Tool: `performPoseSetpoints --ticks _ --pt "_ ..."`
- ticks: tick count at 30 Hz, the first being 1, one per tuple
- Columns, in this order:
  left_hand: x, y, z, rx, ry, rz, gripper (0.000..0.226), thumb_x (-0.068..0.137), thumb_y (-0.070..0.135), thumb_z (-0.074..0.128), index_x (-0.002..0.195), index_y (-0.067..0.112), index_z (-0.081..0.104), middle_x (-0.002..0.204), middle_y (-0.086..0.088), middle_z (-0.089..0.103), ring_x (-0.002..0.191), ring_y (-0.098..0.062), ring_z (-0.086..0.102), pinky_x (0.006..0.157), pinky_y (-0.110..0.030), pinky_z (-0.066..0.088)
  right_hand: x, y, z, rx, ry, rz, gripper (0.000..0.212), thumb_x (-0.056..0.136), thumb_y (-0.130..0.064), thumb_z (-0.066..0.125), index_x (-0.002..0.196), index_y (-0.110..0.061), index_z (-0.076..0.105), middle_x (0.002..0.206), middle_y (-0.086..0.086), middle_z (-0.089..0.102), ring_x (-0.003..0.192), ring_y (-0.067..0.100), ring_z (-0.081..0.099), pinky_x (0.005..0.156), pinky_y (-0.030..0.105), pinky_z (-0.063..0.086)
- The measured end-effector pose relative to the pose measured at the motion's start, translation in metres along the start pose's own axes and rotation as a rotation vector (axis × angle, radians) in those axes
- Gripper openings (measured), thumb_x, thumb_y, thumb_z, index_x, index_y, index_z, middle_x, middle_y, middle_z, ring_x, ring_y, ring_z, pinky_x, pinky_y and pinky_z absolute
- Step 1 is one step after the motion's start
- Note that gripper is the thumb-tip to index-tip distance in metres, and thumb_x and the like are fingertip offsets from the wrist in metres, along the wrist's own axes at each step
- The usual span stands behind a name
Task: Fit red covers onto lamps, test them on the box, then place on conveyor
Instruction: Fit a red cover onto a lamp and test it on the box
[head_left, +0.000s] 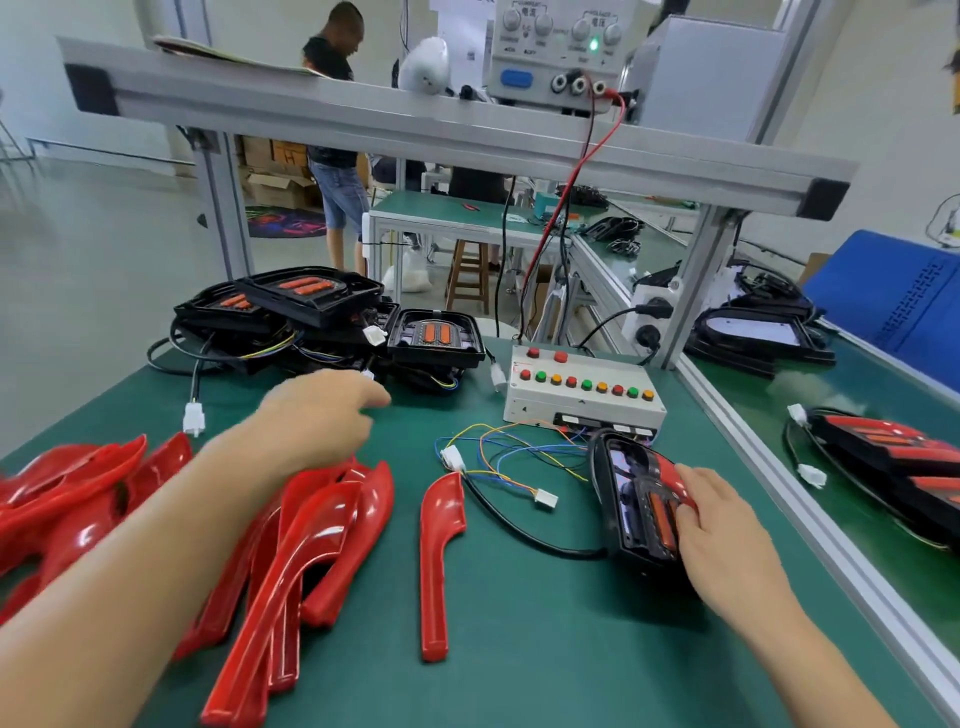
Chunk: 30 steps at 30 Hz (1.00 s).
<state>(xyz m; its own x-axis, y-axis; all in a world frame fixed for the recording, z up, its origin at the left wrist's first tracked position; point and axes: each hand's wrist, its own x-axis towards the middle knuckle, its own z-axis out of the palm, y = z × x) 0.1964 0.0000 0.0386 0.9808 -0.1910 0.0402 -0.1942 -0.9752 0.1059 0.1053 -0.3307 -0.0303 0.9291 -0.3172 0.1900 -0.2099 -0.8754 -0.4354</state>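
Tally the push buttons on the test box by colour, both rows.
Red buttons: 5
Green buttons: 3
Orange buttons: 3
Total: 11, all on top of the box

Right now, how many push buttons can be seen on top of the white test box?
11. Two red ones sit in the back row of the test box; nine in red, green and orange run along the front row. None looks hidden.
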Motion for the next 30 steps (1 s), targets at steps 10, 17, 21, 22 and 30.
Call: performPoseSetpoints --ticks 10,17,21,22,30 --pt "-0.023 -0.101 -0.001 0.323 -0.087 -0.359 0.037 0.087 0.025 0.051 0.123 0.036 0.056 0.129 0.011 0.057 0.118 -0.013 0.055 0.096 -0.029 0.043 -0.001 -0.059 0.010 -0.059 0.071 -0.229 0.038 0.097 -0.011 0.046 0.133 -0.017 0.057 0.141 0.001 0.050 0.130 0.022 0.044 0.109 0.037 0.025" --pt "-0.018 -0.116 0.024 0.332 -0.079 -0.384 0.034 0.087 0.020 0.049 0.113 0.038 0.061 0.115 0.014 0.064 0.110 -0.011 0.058 0.090 -0.030 0.037 -0.027 -0.111 0.037 0.002 -0.020 -0.509 0.035 0.098 -0.020 0.048 0.131 -0.029 0.056 0.142 -0.010 0.044 0.136 0.010 0.033 0.115 0.036 0.003" --pt "-0.015 -0.121 0.031 0.301 -0.038 -0.374 0.034 0.086 0.020 0.050 0.108 0.042 0.063 0.108 0.017 0.067 0.108 -0.007 0.059 0.091 -0.033 0.029 -0.034 -0.125 0.049 0.017 -0.080 -0.561 0.035 0.100 -0.023 0.044 0.133 -0.033 0.053 0.143 -0.014 0.039 0.138 0.005 0.026 0.116 0.036 -0.005" --pt "-0.014 -0.121 0.031 0.274 -0.035 -0.377 0.034 0.085 0.020 0.051 0.107 0.042 0.064 0.105 0.018 0.067 0.107 -0.007 0.059 0.091 -0.033 0.028 -0.035 -0.127 0.052 0.023 -0.091 -0.564 0.035 0.100 -0.022 0.042 0.132 -0.033 0.053 0.143 -0.014 0.039 0.137 0.005 0.026 0.117 0.036 -0.006" --pt "-0.017 -0.137 0.022 0.177 0.104 -0.486 0.040 0.083 0.027 0.056 0.121 0.041 0.058 0.120 0.005 0.062 0.116 -0.021 0.050 0.091 -0.033 0.032 -0.039 -0.139 0.067 0.048 -0.136 -0.589 0.035 0.100 -0.019 0.040 0.128 -0.031 0.056 0.133 -0.014 0.044 0.132 0.005 0.032 0.116 0.036 -0.008"
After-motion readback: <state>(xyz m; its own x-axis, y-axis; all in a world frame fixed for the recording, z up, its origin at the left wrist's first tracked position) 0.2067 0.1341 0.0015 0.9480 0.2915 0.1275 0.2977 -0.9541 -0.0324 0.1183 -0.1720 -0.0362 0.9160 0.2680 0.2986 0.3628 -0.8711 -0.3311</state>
